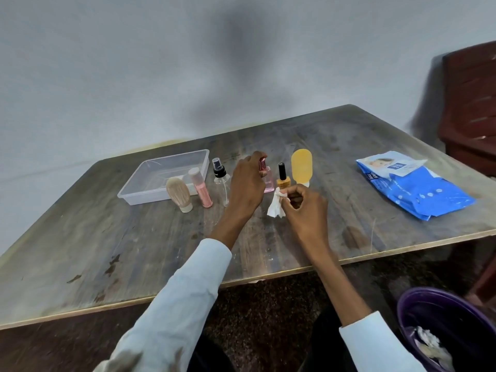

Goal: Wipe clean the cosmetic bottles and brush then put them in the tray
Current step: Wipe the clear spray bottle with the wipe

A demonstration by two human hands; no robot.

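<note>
My left hand grips the cap of a pink perfume bottle standing on the table. My right hand pinches a crumpled white wipe just in front of an amber bottle with a black cap. A yellow bottle stands upside down on its white cap behind it. Left of my left hand stand a clear spray bottle, a pink tube and a beige brush. The clear plastic tray sits at the far left with nothing in it.
A blue pack of wet wipes lies at the right of the wooden table. A purple bin holding used wipes stands on the floor at bottom right. A dark red chair is at the far right.
</note>
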